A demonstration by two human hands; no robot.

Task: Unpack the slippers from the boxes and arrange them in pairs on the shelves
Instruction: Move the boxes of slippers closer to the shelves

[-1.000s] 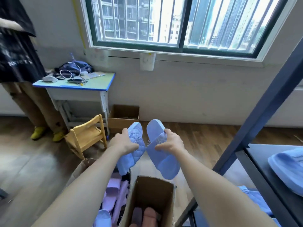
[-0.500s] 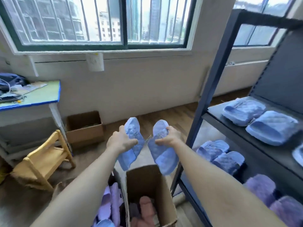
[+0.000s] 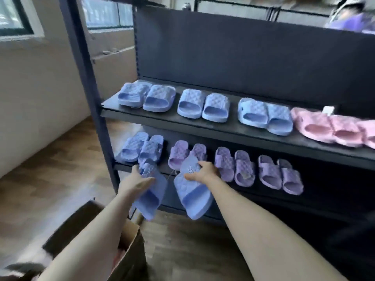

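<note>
Two blue slippers are held before the lower shelf (image 3: pixel 203 175), near its left end. The left hand (image 3: pixel 136 179) grips one slipper (image 3: pixel 150 196); the right hand (image 3: pixel 205 172) grips the other slipper (image 3: pixel 192 196).

No legible text, label or number anywhere.

Left hand (image 3: pixel 139 179), right hand (image 3: pixel 205 172), 2 bare forearms (image 3: pixel 95 232)
</note>
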